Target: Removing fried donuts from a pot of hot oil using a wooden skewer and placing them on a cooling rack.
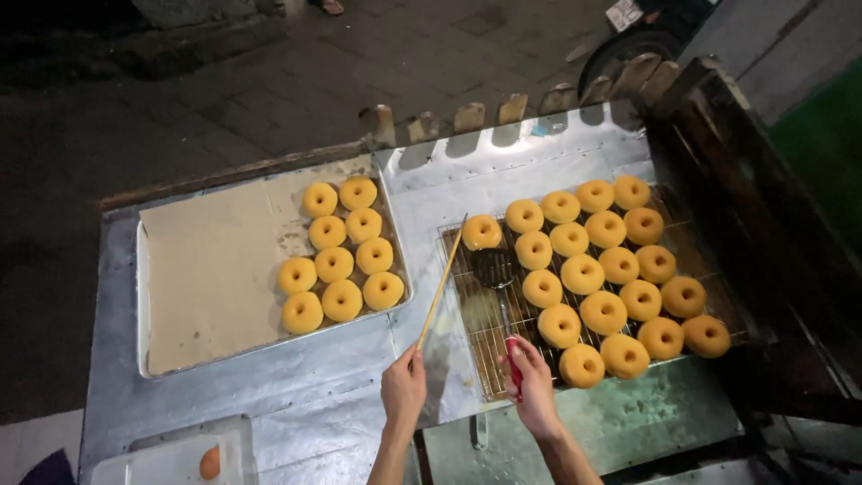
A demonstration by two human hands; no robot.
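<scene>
Dark pavement lies behind a metal-clad cart top [503,180], lit from above. Landmark: the wire cooling rack [485,337] on the cart's right half, loaded with rows of golden doughnuts [603,313]. Left hand [403,389], just beside the rack's near-left corner, is closed around the near end of a long wooden stick [441,289] whose tip reaches the doughnut at the rack's far-left corner. Right hand [533,383], at the rack's near edge, is clamped on the red handle of a skimmer [496,269], its flat head lying on the rack's left part. Left of the rack, a paper-lined tray [215,269] carries nine more doughnuts [342,256].
</scene>
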